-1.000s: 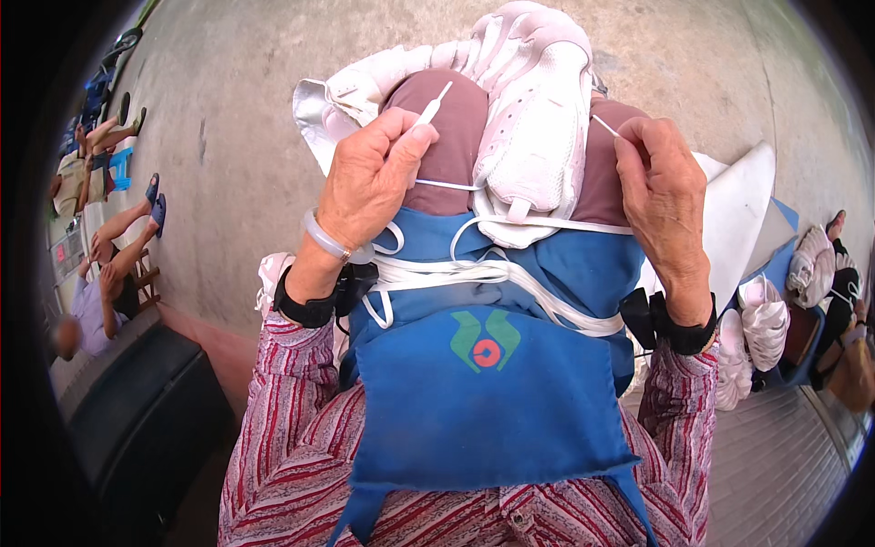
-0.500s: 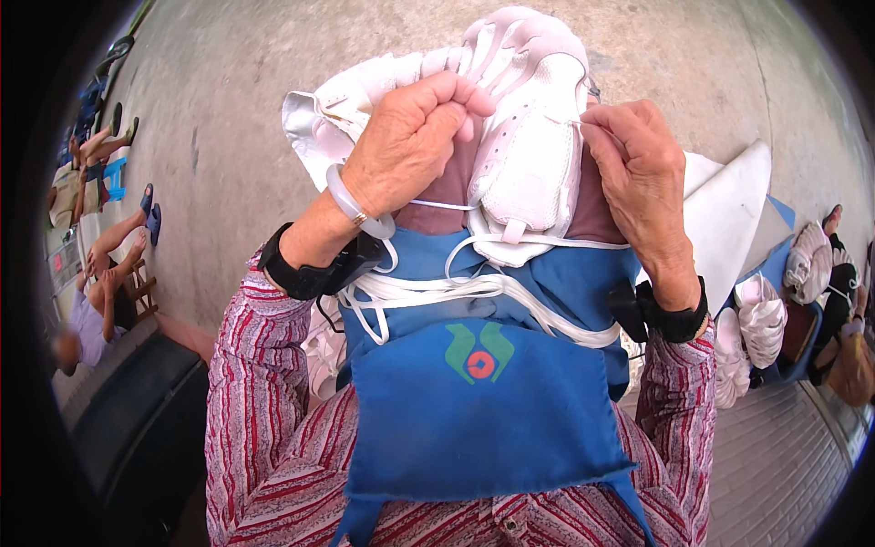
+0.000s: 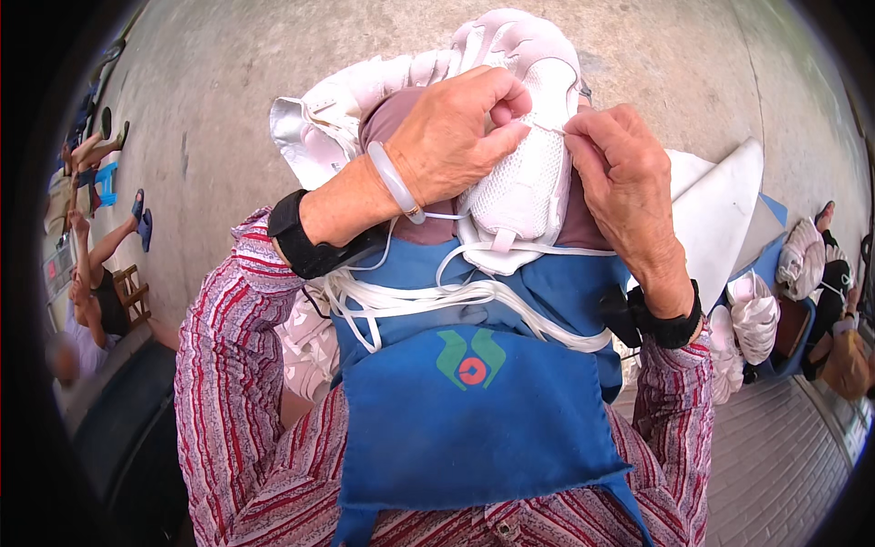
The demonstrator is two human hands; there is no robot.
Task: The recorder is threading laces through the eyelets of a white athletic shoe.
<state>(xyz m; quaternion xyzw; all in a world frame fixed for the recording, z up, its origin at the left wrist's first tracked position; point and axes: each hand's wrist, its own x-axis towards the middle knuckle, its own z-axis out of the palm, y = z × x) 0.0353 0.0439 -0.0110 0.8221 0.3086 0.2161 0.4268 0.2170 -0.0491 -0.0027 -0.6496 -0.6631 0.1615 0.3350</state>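
Note:
A white and pale pink sneaker (image 3: 529, 187) rests on my lap, toe pointing away, its mesh tongue facing up. Across its upper, my right hand (image 3: 624, 164) pinches a thin white shoelace (image 3: 549, 128) between thumb and forefinger at the shoe's right edge. My left hand (image 3: 465, 132) is over the left eyelet side, fingers curled and thumb and forefinger tips close together; what they hold, if anything, I cannot make out. The hand covers the left eyelets. One lace strand runs from beneath my left wrist to the shoe.
A bundle of white laces (image 3: 410, 296) lies across my blue apron (image 3: 474, 419). Another pale shoe (image 3: 314, 128) sits beyond my left wrist. White sheet material (image 3: 720, 210) and several pale shoes (image 3: 752, 314) are at the right. Seated people are at both sides.
My left hand has moved right across the shoe, toward my right hand, and now covers the left eyelets. My right hand has shifted slightly left, still pinching the lace.

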